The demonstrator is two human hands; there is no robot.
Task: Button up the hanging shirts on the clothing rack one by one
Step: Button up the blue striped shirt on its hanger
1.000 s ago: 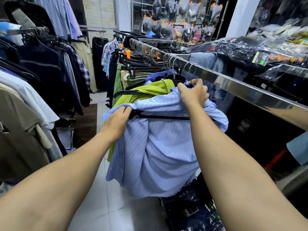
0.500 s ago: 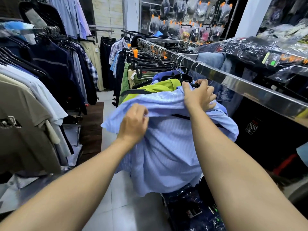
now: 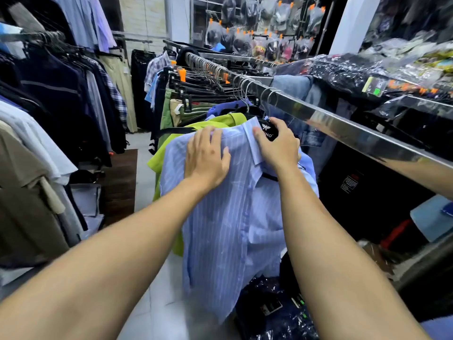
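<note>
The left hand is lying flat, steadying the blue striped shirt — the right hand is pinching its collar, likely squaring the front for buttoning.

Clothing shop aisle with a pale tiled floor. Dark garments crowd a left rack. Bagged goods hang on the far wall beside a white pillar.

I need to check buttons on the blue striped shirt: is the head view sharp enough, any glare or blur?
Head view: the blue striped shirt and both hands, left hand and right hand, are fairly sharp, though the placket buttons read faintly; edges smear with motion blur, worst top right; the metal rail throws bright reflections; wide-angle lens bends the rail and stretches the forearms.
</note>
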